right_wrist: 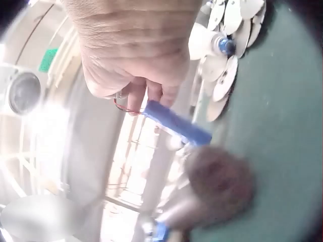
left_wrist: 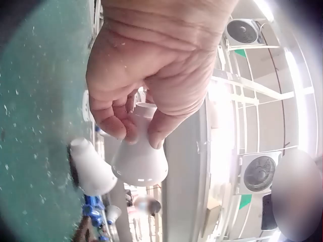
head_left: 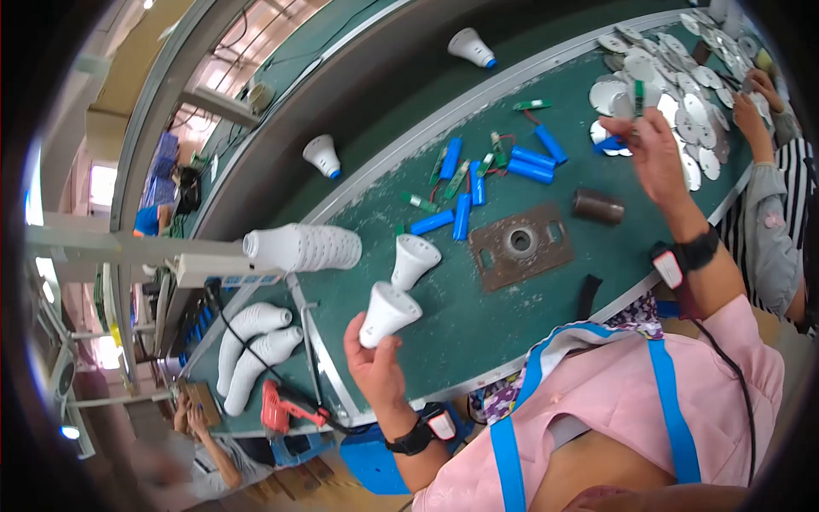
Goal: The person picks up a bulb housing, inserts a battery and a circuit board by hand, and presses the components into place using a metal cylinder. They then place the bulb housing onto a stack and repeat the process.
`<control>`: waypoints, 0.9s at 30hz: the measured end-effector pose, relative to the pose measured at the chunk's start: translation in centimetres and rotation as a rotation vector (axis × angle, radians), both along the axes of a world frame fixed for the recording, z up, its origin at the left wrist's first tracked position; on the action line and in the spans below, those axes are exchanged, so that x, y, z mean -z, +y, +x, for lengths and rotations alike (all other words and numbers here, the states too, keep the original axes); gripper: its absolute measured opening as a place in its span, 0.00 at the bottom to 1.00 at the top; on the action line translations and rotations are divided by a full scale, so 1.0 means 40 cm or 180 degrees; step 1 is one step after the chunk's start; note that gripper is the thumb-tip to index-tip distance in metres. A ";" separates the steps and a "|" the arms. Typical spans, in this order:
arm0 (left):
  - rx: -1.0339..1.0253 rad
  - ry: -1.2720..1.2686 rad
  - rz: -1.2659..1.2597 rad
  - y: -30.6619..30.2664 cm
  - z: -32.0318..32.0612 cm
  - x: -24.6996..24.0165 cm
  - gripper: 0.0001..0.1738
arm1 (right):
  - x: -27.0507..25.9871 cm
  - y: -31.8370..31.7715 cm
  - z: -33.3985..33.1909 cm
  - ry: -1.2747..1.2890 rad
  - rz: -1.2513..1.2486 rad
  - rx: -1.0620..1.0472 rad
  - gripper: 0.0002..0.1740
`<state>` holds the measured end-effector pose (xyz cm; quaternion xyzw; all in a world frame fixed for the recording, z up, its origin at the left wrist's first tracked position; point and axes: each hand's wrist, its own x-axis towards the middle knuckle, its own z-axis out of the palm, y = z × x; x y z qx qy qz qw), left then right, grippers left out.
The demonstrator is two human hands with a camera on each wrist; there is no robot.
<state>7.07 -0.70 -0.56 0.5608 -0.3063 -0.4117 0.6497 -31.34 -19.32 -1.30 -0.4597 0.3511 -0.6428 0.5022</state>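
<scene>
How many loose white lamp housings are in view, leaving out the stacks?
4. Far belt housing and near belt housing lie on the dark belt; table housing sits on the green table; the left hand grips the held housing. Others may be hidden.

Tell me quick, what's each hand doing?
Left hand: closed around a white bulb shell, gripping its narrow end.
Right hand: pinching a blue battery.

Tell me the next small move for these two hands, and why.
Probably bring the hands together. The left hand holds a white lamp housing by its narrow end, wide mouth outward; the right hand pinches a blue battery with a red wire above the green table. They are far apart, so carrying the battery toward the housing's mouth seems the likely step.
</scene>
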 end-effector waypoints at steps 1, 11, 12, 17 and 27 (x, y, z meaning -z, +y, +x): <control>0.0141 0.0130 -0.0191 -0.003 -0.020 -0.010 0.27 | -0.030 0.027 0.016 -0.0319 -0.0160 -0.0151 0.06; 0.1210 0.0338 -0.0370 -0.055 -0.171 -0.014 0.24 | -0.133 0.209 0.216 0.1206 0.1806 -0.2565 0.08; 0.1310 0.0198 -0.0286 -0.056 -0.179 -0.015 0.25 | -0.135 0.207 0.227 0.1511 0.1806 -0.2801 0.08; 0.1640 -0.0268 -0.0270 -0.051 -0.217 -0.009 0.23 | -0.149 0.206 0.254 0.1809 0.1736 -0.3106 0.12; 0.1619 -0.0232 -0.0106 -0.041 -0.223 -0.017 0.22 | -0.126 0.240 0.253 0.0984 0.2020 -0.2959 0.12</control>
